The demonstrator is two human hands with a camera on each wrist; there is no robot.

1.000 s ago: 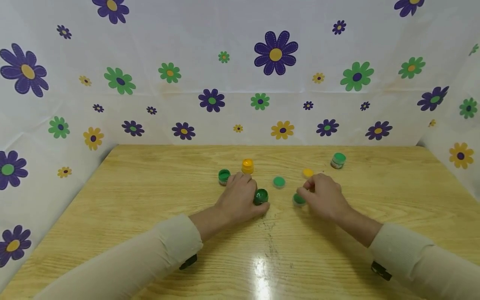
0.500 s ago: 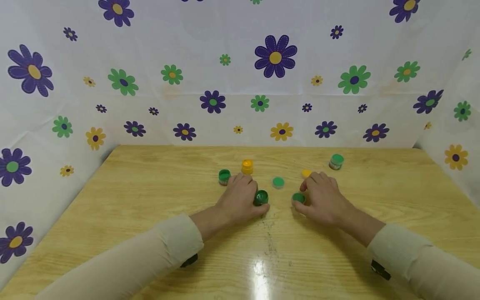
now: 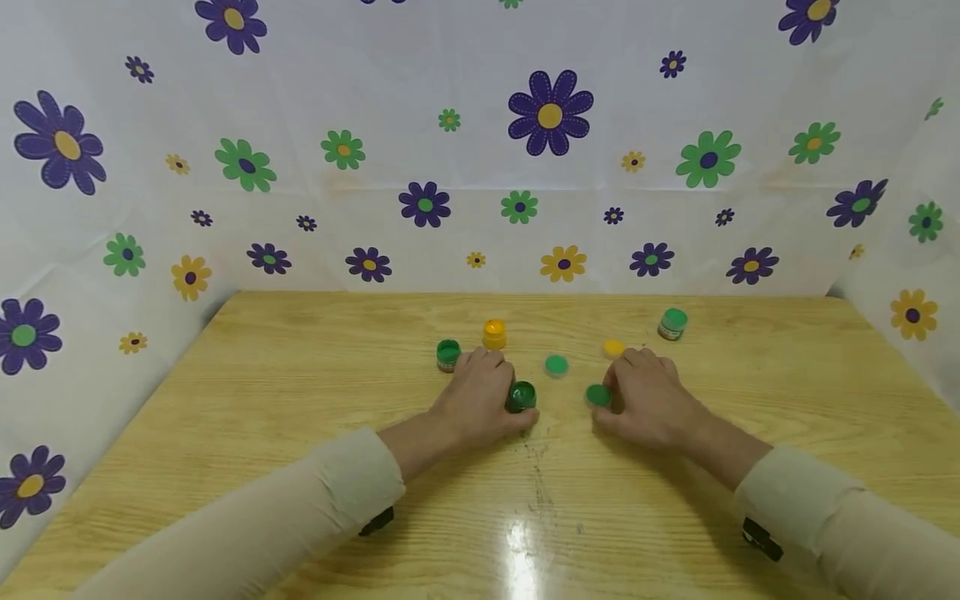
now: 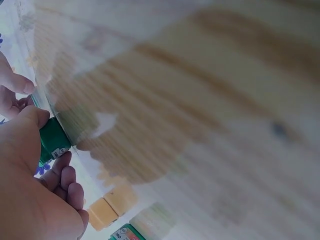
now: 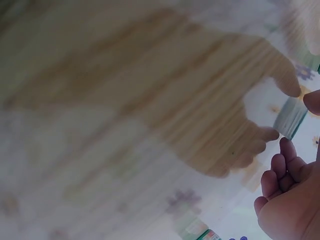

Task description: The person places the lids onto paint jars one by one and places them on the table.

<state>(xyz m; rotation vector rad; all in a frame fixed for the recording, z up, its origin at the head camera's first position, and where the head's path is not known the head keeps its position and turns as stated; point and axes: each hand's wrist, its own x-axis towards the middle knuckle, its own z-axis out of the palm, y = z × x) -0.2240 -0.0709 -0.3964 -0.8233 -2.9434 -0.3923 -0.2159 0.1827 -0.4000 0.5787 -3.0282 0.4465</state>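
Observation:
My left hand holds an open paint jar of dark green paint upright on the table, thumb on its near side. In the left wrist view this green jar sits between thumb and fingers. My right hand pinches a round dark green lid by its edge, at table level. The right wrist view shows the lid edge-on between thumb and forefinger. A lighter green lid lies between the hands, and a yellow lid lies just beyond the right fingers.
Beyond my left hand stand an open green paint jar and an open yellow paint jar. A capped green jar stands at the back right. A flower-printed cloth hangs behind the wooden table.
My right thumb and fingers have spread, come down around the dark green lid and closed on its edge. The left hand stays on its jar. The head view has shifted slightly.

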